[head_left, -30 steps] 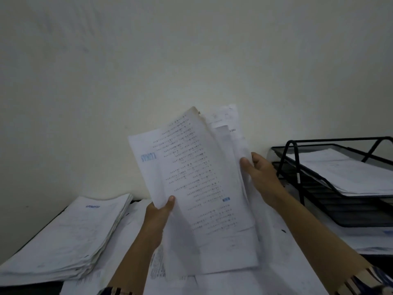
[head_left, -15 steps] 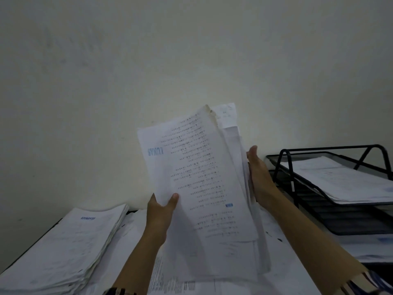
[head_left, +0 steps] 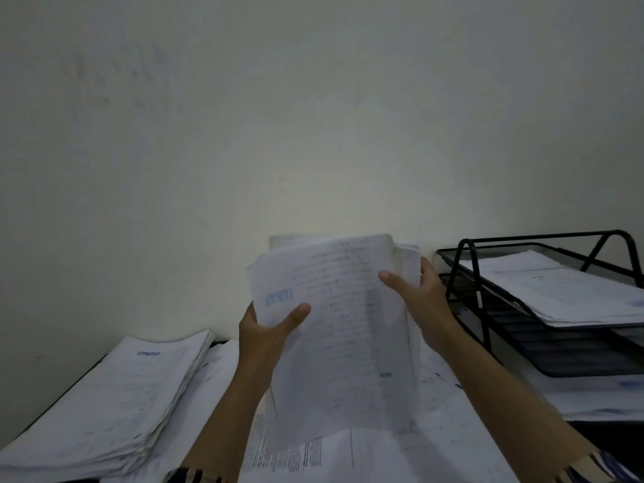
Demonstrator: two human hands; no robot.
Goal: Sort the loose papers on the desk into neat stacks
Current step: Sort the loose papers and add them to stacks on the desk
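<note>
Papers: finished stack (head_left: 104,406) lower left on worktop (head_left: 453,447); our left hand (head_left: 268,334) and right hand (head_left: 423,301) each grip the sheaf (head_left: 341,336) centre frame. We'd square edges before setting down; tray (head_left: 543,308) right.

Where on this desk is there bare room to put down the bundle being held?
Hardly any. Both hands, left hand and right hand, hold the sheaf of papers up. Loose sheets cover the middle; the tall stack fills the left, the black tray rack the right. Only a dark desk strip left of the stack is bare, too narrow.
</note>
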